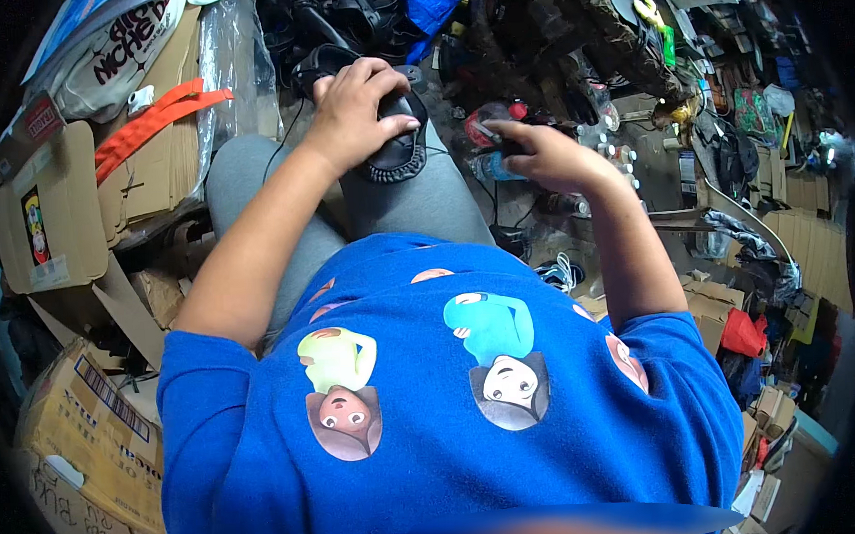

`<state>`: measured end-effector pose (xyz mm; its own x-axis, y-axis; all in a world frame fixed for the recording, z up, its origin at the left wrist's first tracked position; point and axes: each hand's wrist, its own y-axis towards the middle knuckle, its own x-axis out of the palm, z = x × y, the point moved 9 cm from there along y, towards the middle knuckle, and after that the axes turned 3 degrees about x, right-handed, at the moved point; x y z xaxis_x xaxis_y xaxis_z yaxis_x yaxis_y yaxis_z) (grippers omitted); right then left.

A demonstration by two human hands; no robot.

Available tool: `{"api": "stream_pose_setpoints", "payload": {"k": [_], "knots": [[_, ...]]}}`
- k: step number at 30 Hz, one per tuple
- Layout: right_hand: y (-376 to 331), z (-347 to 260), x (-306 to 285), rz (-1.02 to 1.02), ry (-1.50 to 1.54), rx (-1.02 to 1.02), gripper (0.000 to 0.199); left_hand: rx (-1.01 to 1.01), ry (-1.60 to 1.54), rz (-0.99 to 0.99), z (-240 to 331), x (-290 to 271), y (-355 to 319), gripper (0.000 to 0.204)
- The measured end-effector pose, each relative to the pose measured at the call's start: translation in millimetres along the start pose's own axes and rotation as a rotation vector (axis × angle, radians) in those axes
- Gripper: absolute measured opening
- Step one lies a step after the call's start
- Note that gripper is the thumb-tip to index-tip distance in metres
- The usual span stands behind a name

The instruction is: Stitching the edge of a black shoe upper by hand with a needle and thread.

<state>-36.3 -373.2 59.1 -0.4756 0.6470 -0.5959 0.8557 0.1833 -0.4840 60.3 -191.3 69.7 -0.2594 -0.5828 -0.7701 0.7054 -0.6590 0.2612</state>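
While the left hand [352,113] grips the black shoe [396,146], the right hand [542,155] pinches a small tool [491,136] beside it.

Under the fingers of the left hand [352,106] lies a black shoe [395,144] with a ridged black sole edge, resting on grey trousers [424,196]. Between the right hand's [547,155] fingers sits a small dark tool [494,140] with a pale tip. Beyond those fingertips are clear bottles [613,154] with white caps and one red cap. Nearer than both hands spreads a bright blue shirt [435,429] printed with cartoon figures in yellow, turquoise and brown. Left of the left fingers, an orange strap [154,121] crosses tan cardboard [53,207].
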Motion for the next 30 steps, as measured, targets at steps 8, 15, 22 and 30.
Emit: {"api": "stream_pose_setpoints", "payload": {"k": [8, 15, 22, 30], "knots": [[-28, 2, -157, 0.514, 0.663, -0.169, 0.037, 0.054, 0.068, 0.007, 27, -1, -47, 0.021], [-23, 50, -286, 0.914, -0.034, -0.058, 0.05, 0.128, -0.048, -0.206, 39, -11, -55, 0.05], [20, 35, -294, 1.004, -0.667, 0.383, 0.041, 0.059, -0.149, -0.173, 40, -11, -72, 0.048], [9, -13, -270, 1.14, -0.93, 0.475, 0.045, 0.019, -0.313, -0.21, 34, -9, -80, 0.037]]}}
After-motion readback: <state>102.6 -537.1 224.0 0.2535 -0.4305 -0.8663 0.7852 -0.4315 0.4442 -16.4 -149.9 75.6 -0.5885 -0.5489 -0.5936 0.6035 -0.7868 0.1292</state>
